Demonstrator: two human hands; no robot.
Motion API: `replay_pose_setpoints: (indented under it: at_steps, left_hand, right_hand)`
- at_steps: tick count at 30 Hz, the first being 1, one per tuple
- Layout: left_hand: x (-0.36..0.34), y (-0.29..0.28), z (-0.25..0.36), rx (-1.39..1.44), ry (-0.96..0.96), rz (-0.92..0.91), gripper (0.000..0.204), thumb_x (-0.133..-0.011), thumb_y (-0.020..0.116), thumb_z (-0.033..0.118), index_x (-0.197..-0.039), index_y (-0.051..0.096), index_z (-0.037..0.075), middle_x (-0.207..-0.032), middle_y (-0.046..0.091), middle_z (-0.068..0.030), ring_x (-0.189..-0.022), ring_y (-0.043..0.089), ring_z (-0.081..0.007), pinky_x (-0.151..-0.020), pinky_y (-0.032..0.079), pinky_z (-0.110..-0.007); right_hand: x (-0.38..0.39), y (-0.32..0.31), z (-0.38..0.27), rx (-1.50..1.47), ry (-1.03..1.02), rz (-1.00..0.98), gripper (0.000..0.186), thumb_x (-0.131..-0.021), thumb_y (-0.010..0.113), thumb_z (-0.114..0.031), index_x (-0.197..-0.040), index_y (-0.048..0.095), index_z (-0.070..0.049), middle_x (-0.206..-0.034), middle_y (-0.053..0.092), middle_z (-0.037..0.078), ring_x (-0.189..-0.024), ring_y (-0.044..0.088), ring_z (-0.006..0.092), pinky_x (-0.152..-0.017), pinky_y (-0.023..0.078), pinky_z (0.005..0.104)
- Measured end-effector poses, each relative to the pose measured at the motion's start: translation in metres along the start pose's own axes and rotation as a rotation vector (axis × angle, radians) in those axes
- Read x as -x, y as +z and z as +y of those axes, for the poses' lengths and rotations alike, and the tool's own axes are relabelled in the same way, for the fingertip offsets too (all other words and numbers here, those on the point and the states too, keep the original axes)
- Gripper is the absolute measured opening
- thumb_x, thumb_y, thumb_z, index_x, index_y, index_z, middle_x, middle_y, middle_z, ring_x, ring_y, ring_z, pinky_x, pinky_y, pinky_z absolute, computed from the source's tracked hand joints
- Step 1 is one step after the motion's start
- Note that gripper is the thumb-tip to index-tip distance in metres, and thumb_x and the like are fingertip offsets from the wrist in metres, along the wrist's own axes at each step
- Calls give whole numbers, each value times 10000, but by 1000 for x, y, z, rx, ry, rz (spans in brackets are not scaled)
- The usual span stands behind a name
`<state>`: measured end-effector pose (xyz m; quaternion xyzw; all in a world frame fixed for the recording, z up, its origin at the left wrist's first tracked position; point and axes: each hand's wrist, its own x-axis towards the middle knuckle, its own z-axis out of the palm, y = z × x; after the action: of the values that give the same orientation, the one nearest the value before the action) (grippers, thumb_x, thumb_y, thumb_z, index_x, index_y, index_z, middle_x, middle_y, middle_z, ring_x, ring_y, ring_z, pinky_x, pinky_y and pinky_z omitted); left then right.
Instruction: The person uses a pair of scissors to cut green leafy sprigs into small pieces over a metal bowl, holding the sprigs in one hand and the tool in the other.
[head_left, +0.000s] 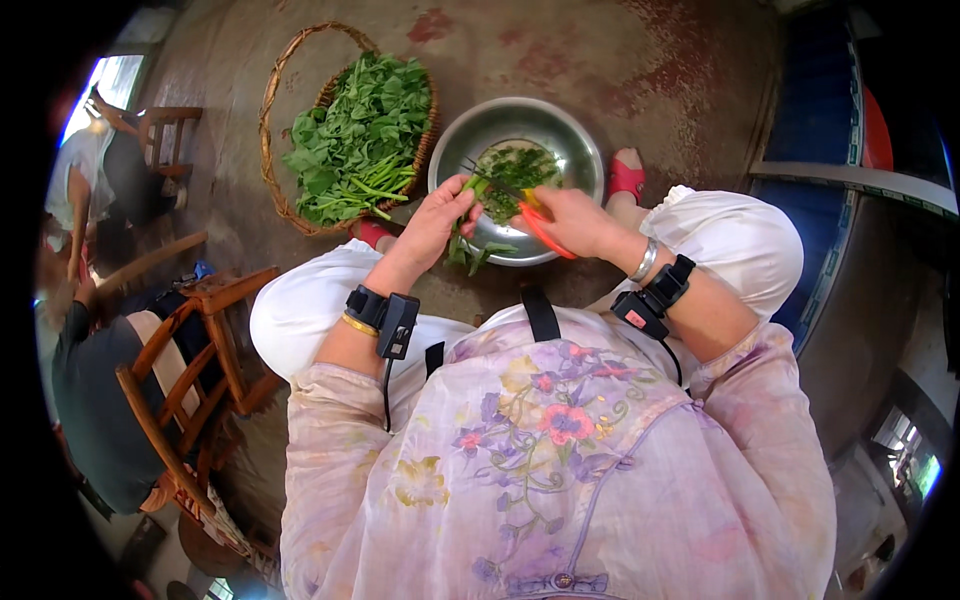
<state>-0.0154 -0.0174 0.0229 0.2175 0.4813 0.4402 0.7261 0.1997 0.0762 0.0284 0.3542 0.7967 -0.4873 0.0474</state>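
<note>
My left hand (437,221) is closed around a few green leafy stems (479,186), and some of their leaves hang below the fingers. My right hand (575,219) grips scissors with orange handles (545,232). The dark blades point left and meet the stems, though whether they are apart is too small to tell. Both hands are over the near part of a metal basin (582,157), where cut green bits (518,160) lie in the bottom. To its left, a wicker basket (271,150) with a tall handle is heaped with leafy greens (365,130).
Basket and basin rest on a worn brown floor (600,50). My knees in white trousers (730,240) flank the basin. At the left stand wooden chairs (215,320), with other people (110,400) seated there. A blue panel (810,120) and a pale bar are at the right.
</note>
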Motion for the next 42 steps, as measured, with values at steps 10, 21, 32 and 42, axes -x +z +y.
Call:
replay_pose_setpoints:
  at_steps: [10, 21, 32, 42]
  left_hand:
    - [-3, 7, 2, -56, -62, 1, 174, -971, 441, 201, -1076, 494, 72, -706, 494, 15, -577, 420, -58, -561, 367, -194]
    - [-11, -8, -12, -100, -88, 0, 129, -965, 457, 207, -965, 494, 83, -716, 508, 11, -579, 426, -66, -563, 368, -198]
    - [-11, 9, -5, 68, -55, -33, 161, -965, 466, 199, -1043, 516, 67, -751, 527, -7, -633, 455, -91, -612, 393, -214]
    - [-14, 6, -4, -24, -65, -46, 168, -970, 468, 221, -1033, 495, 67, -768, 535, -9, -621, 458, -99, -633, 409, -239]
  right_hand:
    - [5, 3, 7, 69, -31, 30, 617, -827, 535, -602, -765, 567, 12, -737, 605, 226, -738, 599, 389, -674, 453, 449]
    - [3, 11, 17, 123, -28, 52, 607, -832, 539, -581, -687, 621, 2, -673, 603, 211, -687, 600, 382, -652, 459, 444]
    - [12, 15, 18, -172, 61, -35, 701, -798, 508, -671, -842, 587, 24, -814, 612, 235, -829, 602, 384, -745, 455, 419]
    - [20, 10, 10, -65, 53, 2, 646, -829, 531, -605, -683, 592, 22, -693, 590, 230, -709, 593, 388, -655, 457, 438]
